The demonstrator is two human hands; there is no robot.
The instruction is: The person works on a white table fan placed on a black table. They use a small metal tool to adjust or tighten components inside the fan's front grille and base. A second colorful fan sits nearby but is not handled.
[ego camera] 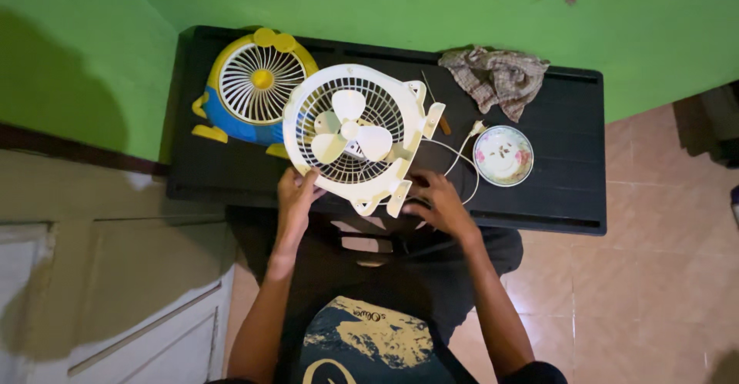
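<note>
The left hand point(295, 191) has its grip closed on the lower left rim of the white fan point(352, 134), fingers curled over the grille edge, while the right hand point(439, 203) rests palm down at the fan's base, by its lower right foot; whether that grip pinches anything I cannot tell, since the fingertips are tucked under the fan's edge. The fan lies face up on the black worktop point(570, 176), tilted a little, directly ahead of both hands and between them, its stand running from upper right to lower right, nearer the right hand. A yellow and blue fan point(250, 95) sits just beside it to the left, partly overlapped. To the right lie a crumpled cloth point(496, 76), a small bowl point(503, 155) and a thin white cord point(462, 157) whose near end is hidden behind the right hand.
</note>
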